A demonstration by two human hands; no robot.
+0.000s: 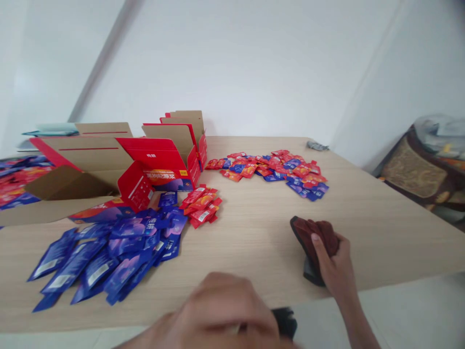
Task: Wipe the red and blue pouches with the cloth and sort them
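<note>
My right hand (337, 261) is closed around a folded, soft-looking dark brown fabric piece with black edging (315, 237), held at the table's near right side. A black and grey part of it hangs below my fingers. Close to the camera, at the bottom middle, my left hand (225, 310) is blurred, its fingers curled. What they enclose is hidden. Beside this hand a black thing with a ragged edge (285, 322) shows, its kind unclear. To the left lie a heap of blue sachets (134, 237) and a small pile of red sachets (201, 206).
Open red cardboard boxes (156, 162) stand on the left of the wooden table (250, 252). Mixed red and blue sachets (269, 167) are spread farther back, with more sachets (22, 179) at the far left. A patterned chair (414, 167) stands beyond the right edge.
</note>
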